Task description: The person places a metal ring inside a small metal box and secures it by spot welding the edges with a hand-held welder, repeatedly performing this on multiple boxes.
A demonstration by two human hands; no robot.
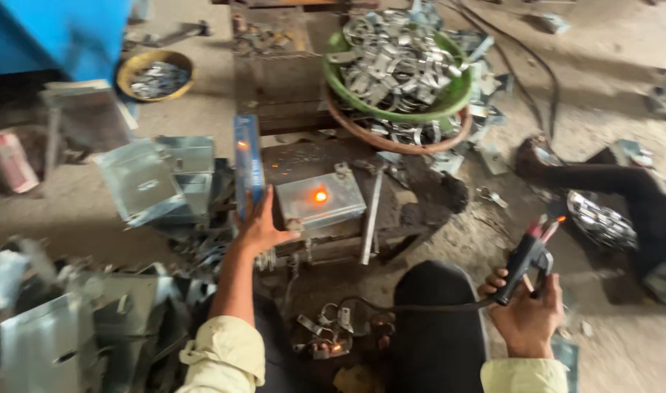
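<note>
My left hand (262,227) reaches forward and holds a flat blue plate (247,169) upright beside a small grey metal box (320,198). The box lies on a dark metal work stand (413,196) and shows a glowing orange spot on its top. My right hand (526,314) is off to the right, low, gripping a black welding electrode holder (526,262) with a glowing rod tip and a black cable running back to the left. My dark-trousered knee (435,320) sits between the two hands.
A green basin (449,98) full of metal clips stands behind the stand, atop a reddish basin. A yellow bowl (158,74) of parts sits far left. Grey metal boxes (154,178) pile at left and lower left. A blue machine (63,33) fills the top-left corner.
</note>
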